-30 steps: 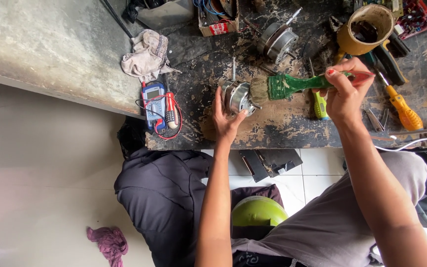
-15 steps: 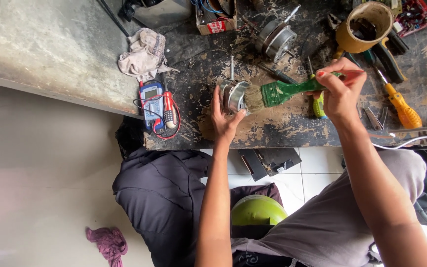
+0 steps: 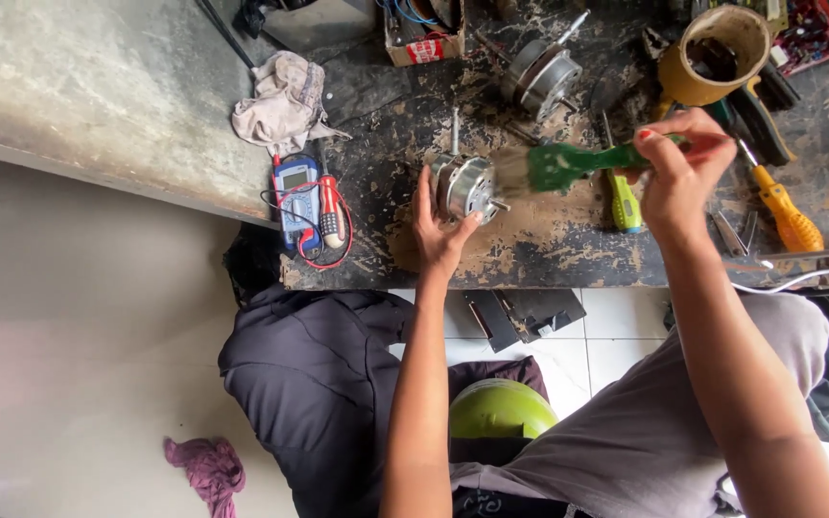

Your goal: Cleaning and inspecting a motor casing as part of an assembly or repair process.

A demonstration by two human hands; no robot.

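Two hands are at work on the dirty worktop (image 3: 549,249). My left hand (image 3: 438,230) wraps around the near side of a small silver motor (image 3: 464,184), fingers closed on its casing, holding it in place on a bare patch near the worktop's front edge. My right hand (image 3: 678,173) pinches the handle of a green brush (image 3: 568,165), whose blurred bristles sit just beside the motor on its right.

A green-handled screwdriver (image 3: 624,201) lies under the brush, and a yellow-handled screwdriver (image 3: 787,216) lies to the right of my right hand. Further back, a round yellowish tub (image 3: 698,82) lies tipped towards me, dark inside; I cannot tell what is in it. A small cardboard box (image 3: 424,43) at the back holds coloured wires. A second motor (image 3: 541,72) sits between box and tub. To the left lie a blue multimeter (image 3: 297,197) with red leads and a crumpled rag (image 3: 280,101).
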